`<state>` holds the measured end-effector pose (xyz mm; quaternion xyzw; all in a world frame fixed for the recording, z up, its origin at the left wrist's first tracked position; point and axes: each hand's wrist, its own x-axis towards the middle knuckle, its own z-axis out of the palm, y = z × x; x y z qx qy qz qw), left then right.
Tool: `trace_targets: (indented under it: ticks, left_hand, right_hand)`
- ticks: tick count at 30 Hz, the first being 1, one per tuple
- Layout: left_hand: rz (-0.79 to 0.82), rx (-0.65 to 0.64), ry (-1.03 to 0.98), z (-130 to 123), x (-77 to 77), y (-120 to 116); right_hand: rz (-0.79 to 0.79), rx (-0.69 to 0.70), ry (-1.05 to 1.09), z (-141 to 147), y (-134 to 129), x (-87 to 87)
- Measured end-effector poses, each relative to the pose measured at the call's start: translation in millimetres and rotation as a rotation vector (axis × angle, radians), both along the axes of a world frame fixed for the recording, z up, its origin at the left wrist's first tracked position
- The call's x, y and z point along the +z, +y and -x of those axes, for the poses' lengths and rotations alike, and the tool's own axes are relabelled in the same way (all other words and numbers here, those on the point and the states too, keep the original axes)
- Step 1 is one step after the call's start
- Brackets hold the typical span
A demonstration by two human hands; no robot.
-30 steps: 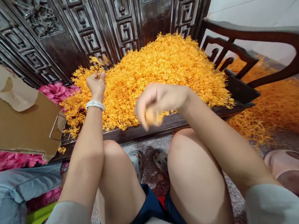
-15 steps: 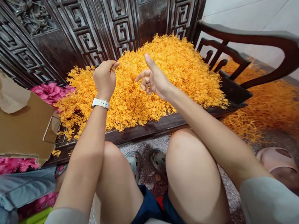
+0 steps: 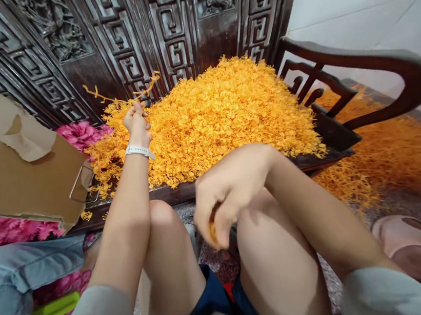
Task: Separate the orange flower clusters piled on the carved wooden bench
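My left hand [image 3: 137,125], with a pale watch on its wrist, is closed above the left part of the orange heap. Out of its fingers stick thin orange sprigs [image 3: 151,86], one to each side. My right hand [image 3: 233,188] is curled over my knees, in front of the bench edge, slightly blurred. Small orange petal pieces [image 3: 213,229] show between its thumb and fingers, partly hidden. A big heap of orange artificial flower pieces [image 3: 224,114] covers the dark wooden bench [image 3: 176,194].
At left, a torn cardboard box [image 3: 27,181] leans by pink artificial flowers [image 3: 81,135]. A curved armrest [image 3: 383,54] bounds the bench on the right, with orange sprays [image 3: 381,155] on the floor beyond. Another person's jeans [image 3: 35,273] show at lower left.
My right hand has come down from over the heap towards my knees and curled round orange pieces. My left hand has moved slightly left and down, with sprigs now visible in it.
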<state>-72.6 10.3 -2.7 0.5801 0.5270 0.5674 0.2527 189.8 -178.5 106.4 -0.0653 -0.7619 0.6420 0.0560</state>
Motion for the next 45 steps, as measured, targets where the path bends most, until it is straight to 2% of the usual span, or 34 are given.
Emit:
trace_targets:
  ticks: [1,3,4,6,8,11,16,19,22,23,24,25,27,28,29,30,31,32,33,34,35,36,38,40,42,45]
  left_hand:
    - [0.045,0.015,-0.135,4.6,2.3,1.8]
    - [0.074,0.08,-0.38,7.7,11.4,3.4]
    - [0.065,0.071,-0.407,6.5,17.0,3.0]
    - [0.021,0.013,-0.332,-0.6,27.7,0.2]
    - [-0.02,-0.061,-0.205,-12.7,34.9,-5.3]
    - [-0.071,-0.171,-0.079,-38.5,38.2,-15.6]
    - [-0.048,-0.33,-0.007,-80.6,37.0,-27.4]
    - [0.017,-0.421,-0.075,-84.8,34.8,-32.2]
    - [0.118,-0.496,-0.263,-69.7,22.5,-40.5]
    - [0.152,-0.494,-0.343,-61.9,15.0,-43.5]
    - [0.186,-0.473,-0.417,-53.4,6.0,-46.1]
    - [0.21,-0.43,-0.486,-44.6,-3.9,-47.7]
    - [0.248,-0.322,-0.586,-28.2,-24.1,-46.7]
    - [0.251,-0.276,-0.607,-21.3,-32.8,-44.1]
    - [0.245,-0.255,-0.621,-15.8,-39.8,-40.6]
    - [0.232,-0.253,-0.632,-11.9,-44.8,-36.6]
    - [0.215,-0.254,-0.625,-9.8,-47.8,-32.8]
    - [0.203,-0.262,-0.626,-9.3,-49.0,-29.5]
    - [0.198,-0.277,-0.632,-10.4,-48.9,-27.0]
    - [0.203,-0.295,-0.645,-12.8,-47.9,-25.2]
    - [0.214,-0.314,-0.667,-16.2,-46.5,-24.2]
    - [0.226,-0.329,-0.694,-20.3,-44.9,-23.7]
    - [0.254,-0.339,-0.749,-28.8,-42.0,-22.8]
    - [0.289,-0.326,-0.804,-36.0,-40.0,-21.1]
    - [0.344,-0.303,-0.839,-40.9,-39.0,-18.8]
    - [0.42,-0.202,-0.774,-43.8,-39.0,-16.7]
  right_hand:
    - [0.034,-0.133,0.051,-2.1,8.6,-3.8]
    - [0.105,-0.52,0.199,-4.4,36.0,-19.9]
    - [0.139,-0.704,0.255,-4.0,51.2,-30.4]
    - [0.195,-0.989,0.289,0.2,76.6,-51.9]
    - [0.193,-1.166,0.271,6.9,90.4,-69.5]
    - [0.058,-1.152,0.234,15.5,94.2,-83.7]
    - [-0.078,-1.062,0.156,15.5,97.9,-89.5]
    - [-0.225,-1.017,0.133,9.9,101.6,-87.3]
    - [-0.392,-0.925,0.148,3.2,87.6,-70.0]
    - [-0.433,-0.825,0.144,1.3,76.9,-60.5]
    - [-0.446,-0.67,0.133,0.1,63.9,-49.8]
    - [-0.427,-0.455,0.104,-0.5,49.6,-38.7]
    - [-0.273,0.059,-0.023,-0.8,22.9,-17.8]
    - [-0.157,0.214,-0.118,-1.5,13.5,-8.8]
    - [-0.029,0.178,-0.176,-3.6,8.0,-1.1]
    - [0.087,-0.03,-0.185,-7.3,6.7,5.4]
    - [0.173,-0.365,-0.138,-12.7,9.3,10.4]
    - [0.215,-0.734,-0.054,-19.3,15.2,13.7]
    - [0.228,-1.036,0.055,-26.1,23.3,14.8]
    - [0.238,-1.224,0.178,-32.0,32.5,13.3]
    - [0.27,-1.298,0.305,-35.8,42.0,8.9]
    - [0.347,-1.286,0.423,-36.7,50.8,1.8]
    - [0.622,-1.172,0.617,-29.4,64.2,-18.2]
    - [0.86,-1.01,0.647,-13.6,70.7,-38.9]
    - [0.929,-0.88,0.595,2.6,71.2,-52.5]
    - [0.842,-0.758,0.552,14.9,67.5,-57.2]
